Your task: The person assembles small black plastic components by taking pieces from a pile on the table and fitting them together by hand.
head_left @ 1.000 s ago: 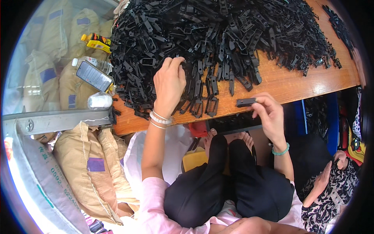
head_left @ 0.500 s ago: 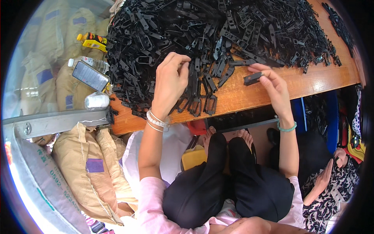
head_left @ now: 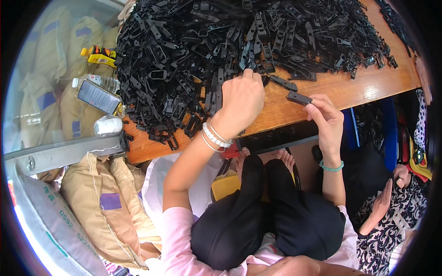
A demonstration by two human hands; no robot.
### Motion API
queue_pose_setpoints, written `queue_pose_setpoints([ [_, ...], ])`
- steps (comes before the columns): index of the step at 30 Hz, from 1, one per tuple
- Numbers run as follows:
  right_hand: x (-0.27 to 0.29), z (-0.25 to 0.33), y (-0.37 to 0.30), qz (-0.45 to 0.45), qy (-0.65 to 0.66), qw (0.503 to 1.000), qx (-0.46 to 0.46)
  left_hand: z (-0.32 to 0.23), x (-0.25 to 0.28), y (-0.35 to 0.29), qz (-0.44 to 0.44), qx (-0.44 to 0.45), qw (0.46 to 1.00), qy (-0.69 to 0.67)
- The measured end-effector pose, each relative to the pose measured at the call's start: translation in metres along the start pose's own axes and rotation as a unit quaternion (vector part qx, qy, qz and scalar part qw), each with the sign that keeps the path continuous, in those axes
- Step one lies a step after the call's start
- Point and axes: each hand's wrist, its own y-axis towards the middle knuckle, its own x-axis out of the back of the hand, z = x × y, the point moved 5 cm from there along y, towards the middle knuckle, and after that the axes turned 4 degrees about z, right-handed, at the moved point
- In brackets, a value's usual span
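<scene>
A thick heap of small black plastic parts (head_left: 175,60), clip-like and frame-like in shape, covers most of the wooden table (head_left: 363,87). My left hand (head_left: 244,96) is at the heap's near edge, back turned up and fingers curled down out of sight; whatever they grip is hidden. Between thumb and fingers, my right hand (head_left: 329,119) pinches a slim black plastic clip part (head_left: 299,98) above the table's near side. Another long black part (head_left: 282,83) lies between my two hands, close to the pinched one.
At the left stand a phone (head_left: 99,96), a clear bottle (head_left: 108,83), a yellow-labelled bottle (head_left: 101,56) and a white-wrapped roll (head_left: 108,125). Brown sacks (head_left: 99,202) sit lower left. A blue bin (head_left: 391,133) with black parts is at right, near another person's hand (head_left: 381,209).
My left hand has moved right across the heap's near edge, its back now turned up. My right hand has dropped slightly, still pinching the clip part. The view has shifted a little.
</scene>
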Motion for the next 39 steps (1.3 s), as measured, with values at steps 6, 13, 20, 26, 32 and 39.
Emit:
queue_pose_setpoints([
  [6, -0.001, -0.002, -0.002, -0.055, 0.127, 0.988, -0.075, -0.007, 0.022, -0.008, -0.066, 0.006, 0.978, -0.197],
  [13, -0.020, 0.009, -0.004, 0.005, 0.193, 0.976, -0.105, -0.013, 0.026, -0.021, -0.064, -0.063, 0.909, -0.407],
  [20, -0.019, 0.010, -0.009, 0.007, 0.170, 0.980, -0.101, -0.021, 0.022, -0.030, -0.079, -0.048, 0.903, -0.419],
  [26, -0.026, 0.021, -0.013, -0.010, 0.031, 0.999, -0.008, -0.029, 0.008, -0.038, 0.139, 0.106, 0.745, -0.643],
  [32, -0.031, 0.027, -0.021, 0.032, -0.044, 0.997, 0.049, -0.028, 0.001, -0.041, 0.117, 0.129, 0.750, -0.637],
  [39, -0.039, 0.031, -0.019, 0.060, 0.004, 0.998, 0.035, -0.025, 0.006, -0.044, 0.146, 0.069, 0.806, -0.569],
])
